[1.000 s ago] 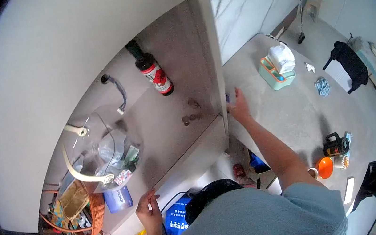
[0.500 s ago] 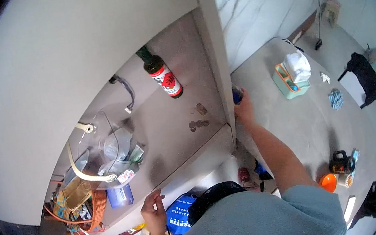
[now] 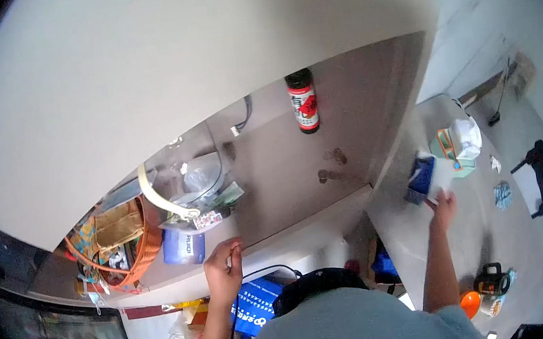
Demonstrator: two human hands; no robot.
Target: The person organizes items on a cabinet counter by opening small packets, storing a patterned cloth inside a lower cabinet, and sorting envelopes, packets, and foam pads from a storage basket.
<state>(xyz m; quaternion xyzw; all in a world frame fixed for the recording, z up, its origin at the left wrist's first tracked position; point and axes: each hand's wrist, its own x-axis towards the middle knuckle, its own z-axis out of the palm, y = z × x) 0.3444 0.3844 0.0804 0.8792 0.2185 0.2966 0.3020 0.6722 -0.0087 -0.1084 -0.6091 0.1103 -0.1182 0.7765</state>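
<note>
The person's right hand (image 3: 442,205) is closed around a blue-and-white carton-like package (image 3: 423,177), lifted above the grey countertop (image 3: 425,245) at about three o'clock in the view, just outside the side wall of the open shelf recess (image 3: 271,169). The left hand (image 3: 224,270) rests at the front edge of that shelf at about six o'clock, fingers pinched together, seemingly on a thin dark cord that runs down from it; what exactly it grips is too small to tell.

The step in hand looks like carrying the package from counter to shelf. Judging by the layout, the next move calls for bringing it round the recess wall and onto bare shelf, clear of the dark red-labelled bottle (image 3: 303,102) at twelve o'clock and the few coins (image 3: 331,174) beside it.

On the shelf toward nine o'clock sit a clear plastic bag of oddments (image 3: 201,185), a small blue box (image 3: 183,246) and an orange woven basket (image 3: 124,247). On the counter beyond the package stands a green tissue holder (image 3: 464,144); a black mug (image 3: 492,280) and an orange cup (image 3: 470,303) lie toward five o'clock.
</note>
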